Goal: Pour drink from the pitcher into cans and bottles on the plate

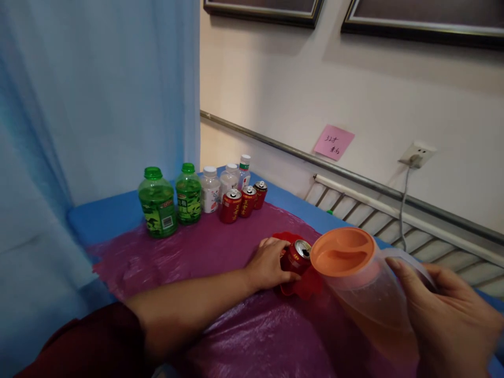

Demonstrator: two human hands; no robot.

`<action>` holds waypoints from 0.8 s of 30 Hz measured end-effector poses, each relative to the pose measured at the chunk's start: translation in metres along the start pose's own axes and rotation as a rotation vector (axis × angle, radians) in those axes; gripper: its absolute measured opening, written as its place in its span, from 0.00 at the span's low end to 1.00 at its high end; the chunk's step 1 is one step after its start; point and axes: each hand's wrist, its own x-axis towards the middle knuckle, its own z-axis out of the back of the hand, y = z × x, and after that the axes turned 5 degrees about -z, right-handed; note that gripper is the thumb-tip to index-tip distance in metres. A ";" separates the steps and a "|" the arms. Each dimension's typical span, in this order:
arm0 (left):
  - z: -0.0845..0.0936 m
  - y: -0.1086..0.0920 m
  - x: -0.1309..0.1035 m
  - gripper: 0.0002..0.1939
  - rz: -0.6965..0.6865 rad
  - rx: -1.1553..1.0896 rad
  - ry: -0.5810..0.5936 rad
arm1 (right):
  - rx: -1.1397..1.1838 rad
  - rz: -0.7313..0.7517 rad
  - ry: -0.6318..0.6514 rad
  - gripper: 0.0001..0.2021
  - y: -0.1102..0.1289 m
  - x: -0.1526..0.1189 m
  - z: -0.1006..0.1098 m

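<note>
The base of the jug (370, 296) is hard to make out, the right hand (449, 310) grips its half-covered handle (407, 263), and the left hand (270, 262) clasps a partly hidden can (296, 258) over the red mat (309, 286).

On my remote feed I'm logging orange pitcher lid (331, 262), red can (292, 261) with silver top (303, 247), red dish (311, 286), magenta sheet (212, 241), blue bench (104, 206), green bottles (157, 195) with dark-patterned labels (153, 216), white bottle caps (210, 171), pink note (334, 142), pale-blue curtain (110, 94).
</note>
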 end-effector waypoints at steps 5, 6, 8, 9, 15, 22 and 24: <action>0.001 0.003 -0.001 0.40 0.019 0.004 -0.008 | -0.041 -0.086 -0.017 0.25 0.006 -0.001 -0.003; 0.001 0.003 -0.001 0.41 0.019 0.003 -0.011 | -0.042 -0.089 -0.013 0.25 0.007 -0.001 -0.004; 0.000 0.005 -0.001 0.40 0.015 -0.004 -0.021 | -0.040 -0.100 -0.006 0.25 0.007 -0.001 -0.004; 0.000 0.006 -0.001 0.40 0.013 -0.010 -0.025 | -0.039 -0.108 -0.001 0.24 0.007 -0.001 -0.004; -0.001 0.008 0.000 0.39 0.005 -0.026 -0.035 | -0.026 -0.147 0.012 0.24 0.006 0.000 -0.006; -0.001 0.008 0.000 0.40 0.027 -0.014 -0.025 | -0.053 -0.124 -0.004 0.24 0.007 0.000 -0.005; -0.002 0.008 0.000 0.41 0.027 -0.011 -0.026 | -0.057 -0.113 -0.011 0.24 0.008 0.000 -0.005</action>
